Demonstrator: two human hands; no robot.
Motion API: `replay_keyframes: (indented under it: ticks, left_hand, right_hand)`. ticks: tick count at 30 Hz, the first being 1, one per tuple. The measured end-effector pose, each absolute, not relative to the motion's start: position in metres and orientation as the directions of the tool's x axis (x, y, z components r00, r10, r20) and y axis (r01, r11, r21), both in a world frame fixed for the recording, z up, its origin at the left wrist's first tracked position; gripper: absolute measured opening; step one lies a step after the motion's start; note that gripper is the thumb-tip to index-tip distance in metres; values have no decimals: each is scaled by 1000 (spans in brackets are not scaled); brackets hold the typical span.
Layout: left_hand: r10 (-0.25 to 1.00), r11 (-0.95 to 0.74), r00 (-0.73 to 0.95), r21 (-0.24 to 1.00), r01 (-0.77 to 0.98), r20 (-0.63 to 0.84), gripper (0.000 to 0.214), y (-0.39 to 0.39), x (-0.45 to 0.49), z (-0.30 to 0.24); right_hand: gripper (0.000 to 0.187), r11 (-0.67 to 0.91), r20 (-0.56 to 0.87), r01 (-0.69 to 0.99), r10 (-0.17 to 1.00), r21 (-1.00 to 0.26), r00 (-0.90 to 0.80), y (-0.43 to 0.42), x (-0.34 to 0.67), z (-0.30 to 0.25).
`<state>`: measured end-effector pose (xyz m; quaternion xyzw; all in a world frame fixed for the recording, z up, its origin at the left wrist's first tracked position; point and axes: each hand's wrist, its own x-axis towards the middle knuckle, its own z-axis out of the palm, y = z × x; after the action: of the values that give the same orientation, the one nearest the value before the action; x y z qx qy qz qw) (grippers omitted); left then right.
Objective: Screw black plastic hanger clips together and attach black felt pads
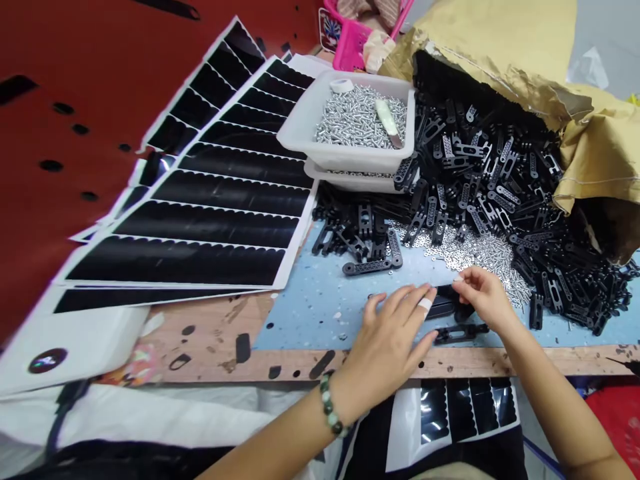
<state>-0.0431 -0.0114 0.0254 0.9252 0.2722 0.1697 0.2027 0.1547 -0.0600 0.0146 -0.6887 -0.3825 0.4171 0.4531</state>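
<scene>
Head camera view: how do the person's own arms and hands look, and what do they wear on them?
Both arms are bare, with no sleeves or gloves. The left hand has a bracelet of green and pale beads at the wrist and a white band, perhaps tape, around one finger. The right hand shows no jewellery or band.

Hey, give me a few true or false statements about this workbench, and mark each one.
The left hand wears a beaded bracelet. True.
The right hand holds a black plastic part. True.
The silver screws sit in a pink basket. False: they lie in a white plastic tray.
The gold woven sack is tied shut. False: black plastic parts spill from its open mouth.
</scene>
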Motion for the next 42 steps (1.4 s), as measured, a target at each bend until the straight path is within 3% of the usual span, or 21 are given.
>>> replay_keyframes:
  ticks: [4, 11, 23, 25, 28, 31, 33, 35, 38, 42]
  left_hand:
    - [533, -813, 828, 377, 444, 173, 38, -16, -41, 17]
    - [529, -816, 834, 361, 451, 155, 37, -15, -43, 16]
    - [565, -794, 808, 376, 478, 167, 35, -13, -36, 18]
    - [570, -794, 803, 369, 483, 173, 35, -13, -33, 18]
    - [558, -805, 807, 361, 471, 194, 34, -11, -31, 17]
    - [539, -819, 811, 366, 442, 227, 33, -6, -30, 13]
    - [523, -827, 814, 379, 414, 252, 32, -2, -29, 8]
    - [505, -832, 819, 405, 378, 273, 31, 1, -28, 2]
    - [486, -820, 835, 465, 334, 259, 48, 0, -24, -6]
    - [467, -802, 864, 502, 324, 189, 95, -8, -15, -12]
  right_hand:
    - [22, -355, -301, 112, 894, -928, 333, -46, 160, 7]
    - [24, -368, -349, 4, 885, -930, 308, -43, 158, 11]
    - [10, -432, -312, 349, 884, -832, 348, -41, 152, 12]
    - [6, -401, -246, 535, 908, -743, 338, -41, 149, 14]
    - [3, -310, -128, 814, 950, -491, 285, -41, 139, 18]
    - [16, -273, -49, 922, 961, -274, 271, -43, 135, 23]
    - [30, -238, 66, 939, 963, -249, 262, -52, 142, 26]
    - [37, -168, 191, 930, 952, -328, 240, -69, 155, 27]
    - [36, -57, 272, 892, 942, -449, 197, -104, 170, 18]
    - [31, -51, 276, 895, 942, -444, 191, -129, 159, -4]
